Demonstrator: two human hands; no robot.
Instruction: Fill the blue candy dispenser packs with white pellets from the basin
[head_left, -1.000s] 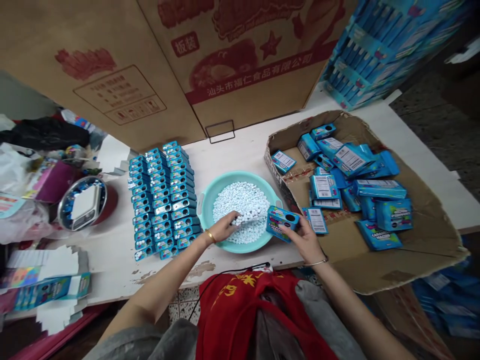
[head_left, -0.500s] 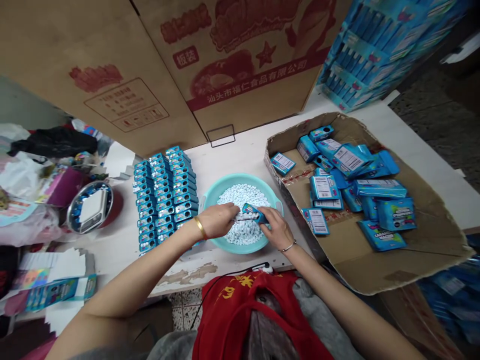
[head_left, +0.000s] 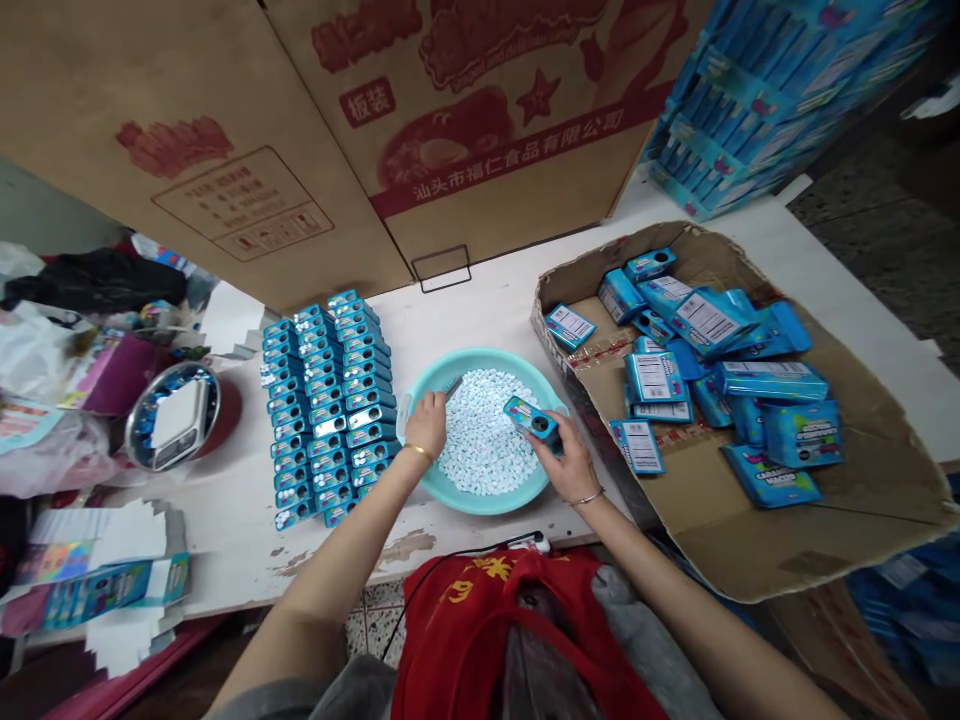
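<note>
Over the basin [head_left: 487, 506], the right hand [head_left: 574, 465] gripped a blue box [head_left: 530, 420], hole upward! At the basin's left side, the left hand's [head_left: 427, 428] fingers curled around a thin grey tool [head_left: 454, 387]. Pellets [head_left: 487, 470] filled the basin; box rows [head_left: 326, 410] crowded its left, a carton [head_left: 750, 550] its right, and tall cardboard [head_left: 480, 215] walled off behind.

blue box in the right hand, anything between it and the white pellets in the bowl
Nothing visible: the blue box is over the white pellets, held by the right hand; the left hand is by the left rim of the bowl.
</note>
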